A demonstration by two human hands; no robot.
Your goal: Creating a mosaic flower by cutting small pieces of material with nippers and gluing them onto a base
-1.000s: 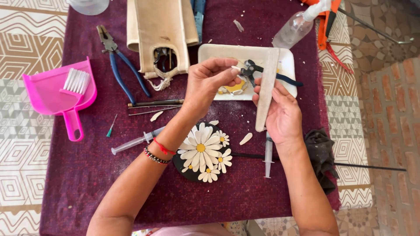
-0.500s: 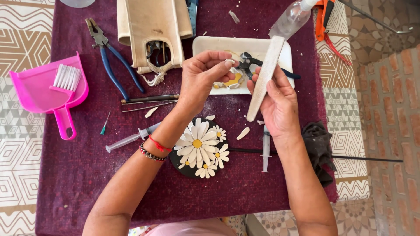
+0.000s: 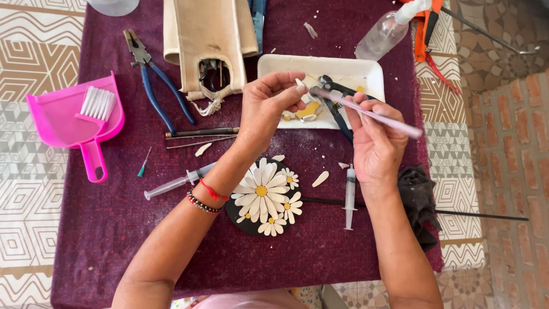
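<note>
Hands at work over white tray

Left hand (image 3: 269,109) pinches a small white petal-shaped piece (image 3: 299,84) between thumb and fingertips, fingers narrow around it, held above the near edge of the white tray (image 3: 366,68). Right hand (image 3: 374,143) is closed on a thin pale stick (image 3: 366,111), which runs from its upper right down to a tip that sits just beside the piece in the left hand. Whether the tip touches the piece cannot be told.

Below and between the wrists lies a dark round base covered with white daisy flowers (image 3: 263,197). A syringe (image 3: 350,194) lies just below the right hand; a second syringe (image 3: 171,184) lies beside the left forearm. Loose white petal pieces (image 3: 320,178) lie between the hands and the flowers. A dark cloth (image 3: 420,200) sits right of the right wrist.

Left of the left hand, blue-handled pliers (image 3: 157,80) and a pink dustpan with brush (image 3: 74,123) lie on the purple-covered bench (image 3: 114,229). Beyond the left hand lies a beige canvas pouch (image 3: 209,34); beyond the right hand, a clear bottle (image 3: 383,34) lies tilted.
</note>
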